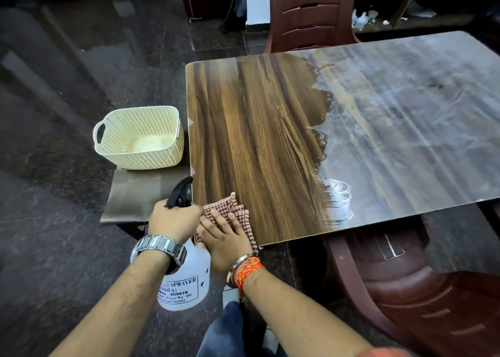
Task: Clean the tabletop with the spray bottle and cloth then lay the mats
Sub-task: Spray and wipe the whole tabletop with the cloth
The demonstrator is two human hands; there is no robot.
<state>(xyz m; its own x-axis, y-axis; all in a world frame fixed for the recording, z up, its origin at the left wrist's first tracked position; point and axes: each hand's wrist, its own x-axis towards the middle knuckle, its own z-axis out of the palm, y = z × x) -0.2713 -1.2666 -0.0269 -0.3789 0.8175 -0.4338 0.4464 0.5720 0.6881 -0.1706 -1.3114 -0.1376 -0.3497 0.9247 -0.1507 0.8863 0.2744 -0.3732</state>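
Observation:
My left hand [173, 221] grips the black trigger head of a white spray bottle [186, 281], held just off the table's near left corner. My right hand [226, 237] lies flat on a red-and-white checked cloth [230, 208], pressing it onto the wood-grain tabletop [257, 129] at that corner. The left part of the tabletop looks dark and wiped. The right part is covered with pale dusty smears. Brown mats [130, 197] lie on a low surface left of the table.
A cream perforated basket [140, 137] stands on the mats' surface beside the table's left edge. One dark red plastic chair [311, 13] stands at the far side, another [405, 289] at the near right. The floor is dark polished stone.

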